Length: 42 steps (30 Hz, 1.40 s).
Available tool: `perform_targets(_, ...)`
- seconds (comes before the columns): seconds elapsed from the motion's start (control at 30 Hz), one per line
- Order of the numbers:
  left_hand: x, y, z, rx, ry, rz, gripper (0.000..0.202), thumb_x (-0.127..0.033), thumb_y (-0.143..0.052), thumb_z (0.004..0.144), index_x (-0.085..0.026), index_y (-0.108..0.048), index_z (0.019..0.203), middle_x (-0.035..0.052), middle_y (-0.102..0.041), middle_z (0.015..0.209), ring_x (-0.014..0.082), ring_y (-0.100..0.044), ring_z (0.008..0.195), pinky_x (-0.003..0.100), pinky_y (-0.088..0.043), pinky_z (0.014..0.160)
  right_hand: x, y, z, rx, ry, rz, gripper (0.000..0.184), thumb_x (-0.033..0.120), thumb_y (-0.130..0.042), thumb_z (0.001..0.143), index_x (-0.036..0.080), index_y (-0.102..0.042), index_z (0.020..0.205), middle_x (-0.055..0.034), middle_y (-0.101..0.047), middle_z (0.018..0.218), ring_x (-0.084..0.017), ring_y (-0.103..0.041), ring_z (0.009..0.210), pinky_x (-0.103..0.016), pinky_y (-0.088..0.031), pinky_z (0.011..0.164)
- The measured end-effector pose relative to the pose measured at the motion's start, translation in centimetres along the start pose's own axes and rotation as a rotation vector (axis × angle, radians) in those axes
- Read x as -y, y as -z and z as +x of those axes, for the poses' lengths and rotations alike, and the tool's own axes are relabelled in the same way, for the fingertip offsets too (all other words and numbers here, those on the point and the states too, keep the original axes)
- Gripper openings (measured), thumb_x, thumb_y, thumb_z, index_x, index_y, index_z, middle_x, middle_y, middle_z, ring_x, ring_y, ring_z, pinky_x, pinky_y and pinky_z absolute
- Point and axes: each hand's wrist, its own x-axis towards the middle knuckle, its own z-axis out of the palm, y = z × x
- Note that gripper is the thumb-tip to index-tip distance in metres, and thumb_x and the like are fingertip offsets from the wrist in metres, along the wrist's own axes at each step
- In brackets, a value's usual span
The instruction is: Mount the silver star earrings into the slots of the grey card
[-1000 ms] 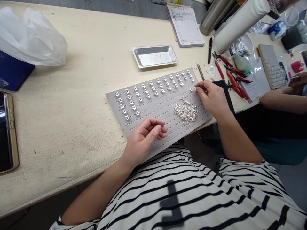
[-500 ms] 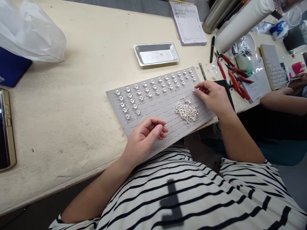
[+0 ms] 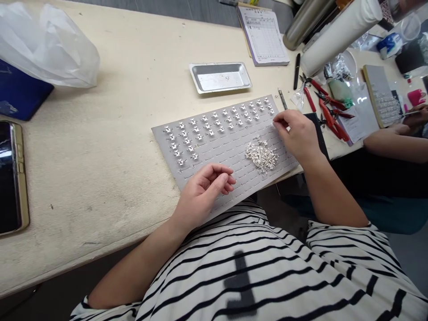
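A grey slotted foam board (image 3: 214, 156) lies tilted over the table's front edge. Silver rings (image 3: 217, 122) with small figure-shaped tops stand in rows of slots along its far and left sides. On its right half sits a heap of loose silver rings (image 3: 263, 157). My right hand (image 3: 296, 133) is at the board's right edge, thumb and forefinger pinched on a small silver ring (image 3: 272, 125), mostly hidden by the fingertips. Over the board's near left part my left hand (image 3: 205, 191) is loosely curled, with a gap between thumb and forefinger and nothing visible in it.
Beyond the board are a metal tray (image 3: 220, 78) and a form pad (image 3: 264, 35). Red-handled pliers (image 3: 329, 116) and a pen (image 3: 296, 71) lie to the right, near a white roll (image 3: 341, 38). A phone (image 3: 13, 178) lies far left. Another person's forearm (image 3: 396, 141) is at far right.
The view has shifted slightly, so the table's things appear a little further right. My right hand stays pinched at the board's right edge; my left hand keeps its pose.
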Motion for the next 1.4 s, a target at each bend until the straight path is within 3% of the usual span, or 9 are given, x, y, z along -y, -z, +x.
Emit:
perform_targets(0.1,-0.1,0.0,0.0,-0.006,0.003,0.009,0.020,-0.039,-0.065,0.101,-0.021,-0.071,0.108,0.0028,-0.076,0.095,0.0125,-0.070,0.082,0.025,-0.058,0.078,-0.1,-1.0,1.2,-0.049,-0.011,-0.001,0.018,0.030,-0.048,0.100,0.028,-0.066,0.101,-0.0091,-0.073,0.106,-0.028,-0.068,0.100,-0.048,-0.056,0.094)
perform_targets(0.4,0.1,0.1,0.0,0.003,-0.002,-0.003,0.020,-0.039,-0.065,0.101,-0.021,-0.071,0.108,0.0030,-0.076,0.095,0.0128,-0.070,0.083,0.025,-0.059,0.078,-0.3,-2.0,2.5,0.052,0.078,-0.107,0.034,0.035,-0.034,0.106,0.027,-0.066,0.112,-0.0119,-0.068,0.131,-0.034,-0.060,0.128,-0.056,-0.046,0.112)
perform_targets(0.63,0.0,0.0,0.0,-0.004,0.003,-0.003,0.021,-0.040,-0.066,0.101,-0.021,-0.071,0.107,0.0030,-0.076,0.095,0.0125,-0.070,0.082,0.025,-0.058,0.078,-0.4,-2.0,2.6,0.053,0.101,-0.135,0.034,0.029,-0.034,0.103,0.030,-0.067,0.111,-0.0085,-0.070,0.124,-0.036,-0.060,0.126,-0.064,-0.041,0.113)
perform_targets(0.77,0.0,0.0,0.0,-0.005,0.002,-0.006,0.020,-0.039,-0.066,0.101,-0.021,-0.071,0.107,0.0027,-0.076,0.094,0.0121,-0.070,0.082,0.024,-0.058,0.078,-0.1,-2.2,2.8,0.084,0.115,-0.126,0.034,0.026,-0.032,0.102,0.027,-0.065,0.107,-0.0115,-0.070,0.118,-0.036,-0.061,0.121,-0.064,-0.040,0.112)
perform_targets(0.93,0.1,0.1,0.0,0.006,-0.007,-0.034,0.018,-0.038,-0.066,0.101,-0.022,-0.072,0.107,0.0009,-0.076,0.093,0.0096,-0.070,0.081,0.020,-0.058,0.076,0.2,-1.8,2.5,0.077,0.121,-0.173,0.031,0.031,-0.035,0.106,0.028,-0.066,0.103,-0.0082,-0.071,0.122,-0.034,-0.062,0.121,-0.061,-0.039,0.112)
perform_targets(1.03,0.2,0.1,0.0,0.016,-0.002,-0.032,0.018,-0.038,-0.066,0.102,-0.022,-0.072,0.107,-0.0001,-0.076,0.094,0.0084,-0.070,0.082,0.019,-0.057,0.076,0.6,-1.1,1.6,-0.011,0.103,-0.149,0.024,0.033,-0.044,0.106,0.028,-0.067,0.103,-0.0082,-0.071,0.128,-0.033,-0.064,0.121,-0.059,-0.040,0.109)
perform_targets(1.13,0.2,0.2,0.1,0.023,-0.004,-0.027,0.018,-0.039,-0.066,0.102,-0.023,-0.072,0.107,-0.0005,-0.076,0.094,0.0082,-0.070,0.082,0.019,-0.057,0.076,1.6,-0.2,0.2,-0.052,0.111,-0.024,0.020,0.031,-0.050,0.105,0.028,-0.069,0.107,-0.0089,-0.073,0.121,-0.030,-0.067,0.116,-0.052,-0.047,0.103)
perform_targets(1.3,0.3,0.1,0.1,0.011,-0.013,-0.034,0.018,-0.039,-0.066,0.102,-0.023,-0.073,0.107,-0.0012,-0.076,0.093,0.0077,-0.069,0.081,0.018,-0.057,0.075,3.1,0.4,-1.2,0.174,0.133,0.158,0.012,0.033,-0.064,0.098,0.026,-0.072,0.103,-0.0059,-0.075,0.108,-0.023,-0.070,0.093,-0.041,-0.055,0.085)
perform_targets(1.4,0.4,0.1,0.1,0.006,-0.015,-0.031,0.018,-0.039,-0.067,0.102,-0.023,-0.072,0.107,-0.0010,-0.076,0.093,0.0079,-0.070,0.081,0.018,-0.057,0.075,3.0,0.3,-0.8,0.176,0.035,0.158,0.009,0.030,-0.063,0.097,0.026,-0.072,0.096,-0.0047,-0.076,0.099,-0.023,-0.069,0.087,-0.041,-0.054,0.080)
